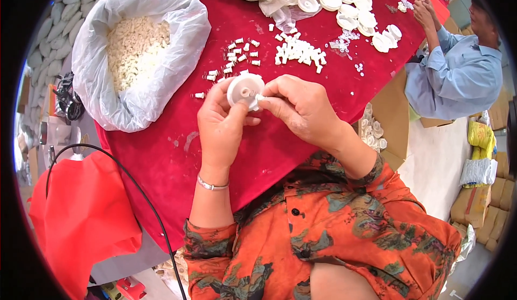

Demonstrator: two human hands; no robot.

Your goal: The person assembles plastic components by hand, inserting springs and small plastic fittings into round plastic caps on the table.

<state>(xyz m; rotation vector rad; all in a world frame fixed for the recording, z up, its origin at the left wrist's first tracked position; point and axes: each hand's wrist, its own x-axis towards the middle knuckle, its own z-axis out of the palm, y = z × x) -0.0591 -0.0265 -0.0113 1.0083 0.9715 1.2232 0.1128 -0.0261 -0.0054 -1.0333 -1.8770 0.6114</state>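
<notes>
My left hand (223,122) is closed round a white round plastic part (241,88) with a raised ring in its middle, holding it tilted above the red tablecloth. Thumb and fingers of my right hand (301,109) pinch a small white piece (259,97) at the right side of the round part; the fingertips partly hide it. Just beyond my hands, several small white pegs with metal springs (231,58) lie scattered. To their right is a pile of small white pegs (299,50). Clear little rings (344,41) lie farther right.
A plastic-lined sack (186,58) of small cream parts stands at the left. White round parts (347,12) are heaped at the back. A cardboard box (390,117) stands by the table's right edge. Another person (458,74) works at the far right. A black cable (145,198) curves at lower left.
</notes>
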